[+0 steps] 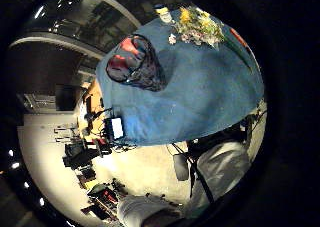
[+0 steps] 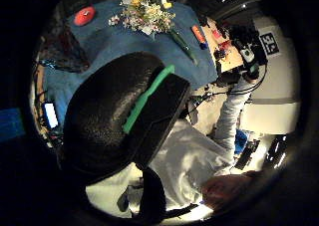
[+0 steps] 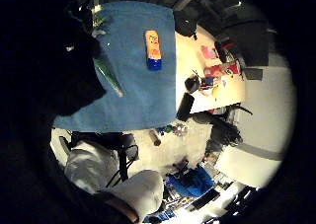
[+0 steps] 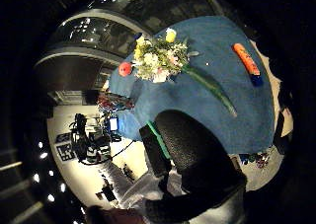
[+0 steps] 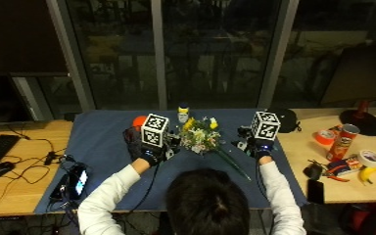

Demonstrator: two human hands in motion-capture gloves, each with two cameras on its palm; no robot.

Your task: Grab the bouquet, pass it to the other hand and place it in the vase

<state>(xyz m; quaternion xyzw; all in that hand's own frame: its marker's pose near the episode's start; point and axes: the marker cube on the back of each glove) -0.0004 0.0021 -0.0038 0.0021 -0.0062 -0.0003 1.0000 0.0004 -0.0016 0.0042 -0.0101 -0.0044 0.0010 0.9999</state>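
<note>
1. Lying on the blue cloth of the worktop (image 5: pixel 103 142), the bouquet (image 5: pixel 199 135) is sitting between both hands, untouched.
2. Hovering either side, the left hand (image 5: pixel 150 149) and right hand (image 5: pixel 258 145) are holding nothing; how far their fingers are curled I cannot tell.
3. Starting the pickup seems to be the step in hand: one hand is needing to drop onto the stems, with the vase (image 1: pixel 136 63) waiting near the left hand.
</note>
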